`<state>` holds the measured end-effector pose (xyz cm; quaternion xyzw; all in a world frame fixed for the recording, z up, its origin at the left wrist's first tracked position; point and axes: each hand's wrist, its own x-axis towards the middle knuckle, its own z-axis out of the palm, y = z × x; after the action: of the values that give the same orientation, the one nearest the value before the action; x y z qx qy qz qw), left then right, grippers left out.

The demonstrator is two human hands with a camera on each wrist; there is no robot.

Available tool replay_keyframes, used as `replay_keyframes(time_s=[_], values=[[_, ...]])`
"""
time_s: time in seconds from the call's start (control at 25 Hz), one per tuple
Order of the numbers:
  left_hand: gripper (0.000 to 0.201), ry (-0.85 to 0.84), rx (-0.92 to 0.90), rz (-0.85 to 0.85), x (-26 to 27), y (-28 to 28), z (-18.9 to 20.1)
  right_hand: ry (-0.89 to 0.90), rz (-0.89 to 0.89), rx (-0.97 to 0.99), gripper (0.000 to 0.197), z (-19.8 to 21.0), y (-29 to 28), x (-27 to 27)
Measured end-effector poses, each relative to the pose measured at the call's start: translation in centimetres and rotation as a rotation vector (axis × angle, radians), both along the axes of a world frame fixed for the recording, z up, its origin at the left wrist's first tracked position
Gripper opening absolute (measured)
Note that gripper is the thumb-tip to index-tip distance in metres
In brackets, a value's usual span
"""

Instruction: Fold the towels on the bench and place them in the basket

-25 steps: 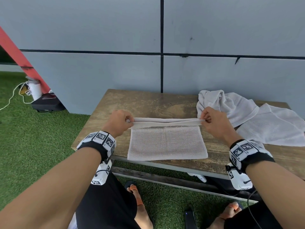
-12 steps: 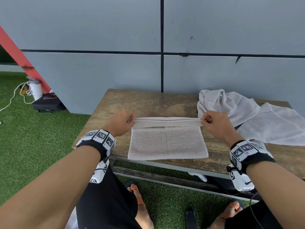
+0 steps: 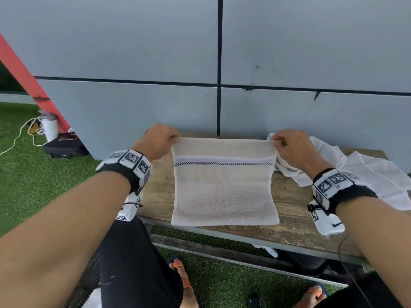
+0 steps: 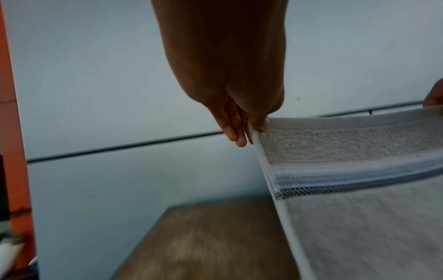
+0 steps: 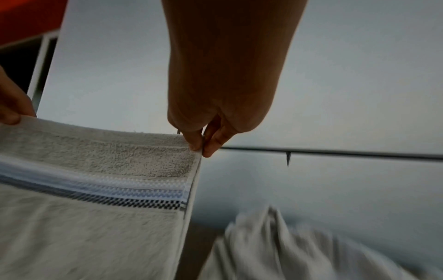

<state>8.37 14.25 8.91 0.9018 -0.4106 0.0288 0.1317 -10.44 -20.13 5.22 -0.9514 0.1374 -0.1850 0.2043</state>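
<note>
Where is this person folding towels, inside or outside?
Probably outside, perhaps a yard or terrace: green artificial grass covers the ground, a worn wooden bench stands on it, and a grey panelled wall rises behind.

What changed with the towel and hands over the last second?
Both hands, left hand and right hand, lifted the striped towel by its upper corners, opening the fold so the stripe shows. Their pinch on the corners is unchanged. Its lower edge remains on the bench; the crumpled towels stayed put.

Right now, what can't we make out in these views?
- Basket: in no view.
- Far part of bench: head view, hidden behind lifted towel.
- Loose towels: right wrist view, motion-blurred.
- Left hand grip: head view, fingertips hidden behind the hand; left wrist shows it.
</note>
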Motion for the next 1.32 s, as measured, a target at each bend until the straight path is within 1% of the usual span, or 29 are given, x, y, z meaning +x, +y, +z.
replay_keyframes(time_s=[0.12,0.24,0.32,0.4,0.48,0.56,0.64,0.76,0.8,0.84,0.92,1.0,1.08,1.16,1.24,1.32], values=[[0.017,-0.071,-0.091,0.026,1.9,-1.0,4.8,-0.071,0.0,-0.086,0.017,5.2,-1.9,2.7],[0.017,-0.107,-0.185,0.056,3.0,-1.7,8.8,-0.149,0.0,-0.169,0.016,9.0,-2.8,4.3],[0.017,-0.121,-0.271,0.078,3.4,-1.8,10.2,-0.252,0.0,-0.205,0.015,10.7,-2.8,4.6],[0.017,-0.134,-0.353,0.087,3.1,-1.5,10.6,-0.383,0.028,-0.221,0.013,11.2,-2.7,4.3],[0.015,-0.129,-0.388,0.066,2.1,-1.0,9.3,-0.417,0.057,-0.208,0.011,9.9,-2.4,3.2],[0.013,-0.058,-0.341,0.055,0.8,-0.2,6.2,-0.319,0.092,-0.17,0.011,7.1,-1.8,1.4],[0.013,0.072,-0.213,0.075,-0.8,0.8,2.3,-0.131,0.145,-0.09,0.011,3.3,-1.4,-0.9],[0.017,0.268,0.109,0.083,-4.0,2.2,-2.8,0.23,0.239,0.07,0.015,-2.1,-1.1,-4.5],[0.016,0.332,0.181,0.078,-5.2,2.5,-4.2,0.346,0.283,0.098,0.018,-3.4,-1.0,-5.3],[0.017,0.391,0.227,0.072,-6.1,2.7,-5.3,0.437,0.324,0.116,0.018,-4.4,-0.9,-5.9],[0.024,0.448,0.305,0.075,-7.3,2.9,-7.2,0.536,0.358,0.17,0.016,-5.7,-0.4,-6.7],[0.025,0.478,0.306,0.074,-7.9,3.2,-8.3,0.545,0.345,0.233,0.014,-6.5,0.0,-7.3],[0.021,0.507,0.231,0.083,-8.0,3.5,-8.8,0.506,0.295,0.302,0.009,-7.3,0.4,-7.8],[0.019,0.534,0.167,0.104,-8.3,3.9,-9.2,0.441,0.207,0.38,0.004,-8.1,0.9,-8.5],[0.018,0.558,0.144,0.124,-8.5,4.4,-9.9,0.389,0.135,0.469,0.006,-8.7,1.5,-9.1],[0.017,0.557,0.13,0.145,-8.9,4.5,-10.5,0.382,0.109,0.531,0.008,-9.3,2.1,-9.7]])
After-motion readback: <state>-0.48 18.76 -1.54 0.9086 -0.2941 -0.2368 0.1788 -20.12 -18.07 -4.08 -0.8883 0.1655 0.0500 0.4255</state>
